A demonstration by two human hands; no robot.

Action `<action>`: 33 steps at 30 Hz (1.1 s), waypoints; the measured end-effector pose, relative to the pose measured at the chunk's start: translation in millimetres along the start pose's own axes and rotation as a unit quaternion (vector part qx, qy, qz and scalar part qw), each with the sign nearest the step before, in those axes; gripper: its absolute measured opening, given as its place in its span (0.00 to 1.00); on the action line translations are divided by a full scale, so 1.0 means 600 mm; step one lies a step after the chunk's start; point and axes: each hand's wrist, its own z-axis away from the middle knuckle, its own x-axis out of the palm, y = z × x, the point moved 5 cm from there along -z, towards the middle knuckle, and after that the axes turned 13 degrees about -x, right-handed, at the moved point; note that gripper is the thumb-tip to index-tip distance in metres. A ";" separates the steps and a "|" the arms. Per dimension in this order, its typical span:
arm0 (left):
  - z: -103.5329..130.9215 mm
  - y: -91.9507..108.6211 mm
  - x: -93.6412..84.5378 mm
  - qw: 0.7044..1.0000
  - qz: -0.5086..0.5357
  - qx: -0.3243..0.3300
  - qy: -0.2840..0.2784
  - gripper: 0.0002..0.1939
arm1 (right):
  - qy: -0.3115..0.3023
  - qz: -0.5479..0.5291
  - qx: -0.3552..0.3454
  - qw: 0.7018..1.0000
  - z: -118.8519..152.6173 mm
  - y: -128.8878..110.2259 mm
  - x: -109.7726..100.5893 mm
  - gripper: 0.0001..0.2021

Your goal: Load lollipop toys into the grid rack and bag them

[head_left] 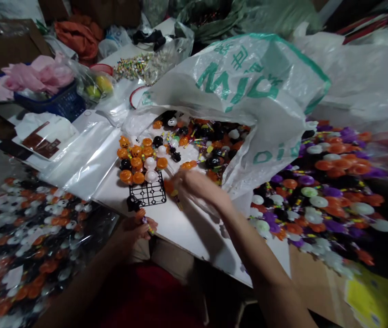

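Note:
My left hand (142, 228), low at the table's front edge, is closed around small Halloween-topped sticks with a black head (132, 203) and an orange head (140, 214). My right hand (194, 182) is blurred, its fingers curled on an orange-topped stick (170, 187) with a yellowish end, smeared too. Between the hands lies a black plastic grid rack (152, 193). Orange pumpkin heads (136, 163), white heads (150, 164) and black ones stand bunched over its far part. Behind, an opened white plastic bag (241, 91) with green lettering spills more such pieces (214, 146).
Heaps of Halloween pieces lie at the right (333, 196) and in clear plastic at the lower left (43, 237). Clear plastic sheets (80, 155) cover the table's left side. A blue basket (60, 102) with pink bags stands behind; a cardboard box (317, 282) is at lower right.

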 end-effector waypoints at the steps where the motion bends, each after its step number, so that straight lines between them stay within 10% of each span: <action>1: 0.008 0.016 -0.010 0.997 -0.038 0.039 0.054 0.21 | 0.031 0.073 0.070 0.994 -0.028 0.049 -0.021 0.17; 5: 0.037 0.074 -0.028 0.950 -0.175 0.152 0.209 0.18 | 0.018 0.199 0.070 0.977 -0.127 0.167 -0.051 0.19; 9: 0.029 0.110 -0.017 0.903 -0.241 0.234 0.266 0.15 | 0.085 0.203 0.129 0.967 -0.090 0.197 -0.066 0.14; 12: -0.004 0.120 -0.011 0.883 -0.266 0.255 0.291 0.14 | 0.217 0.104 0.208 0.948 -0.007 0.151 -0.055 0.10; 19: -0.056 0.120 -0.031 0.837 -0.331 0.240 0.364 0.16 | 0.337 -0.234 0.162 0.897 0.024 -0.026 0.123 0.10; 27: -0.057 0.127 -0.066 0.855 -0.276 0.211 0.385 0.19 | 0.459 -0.108 0.245 0.847 0.069 -0.001 0.058 0.12; 33: -0.051 0.132 -0.063 0.837 -0.356 0.236 0.343 0.19 | 0.424 -0.237 0.222 0.845 -0.015 -0.015 0.129 0.09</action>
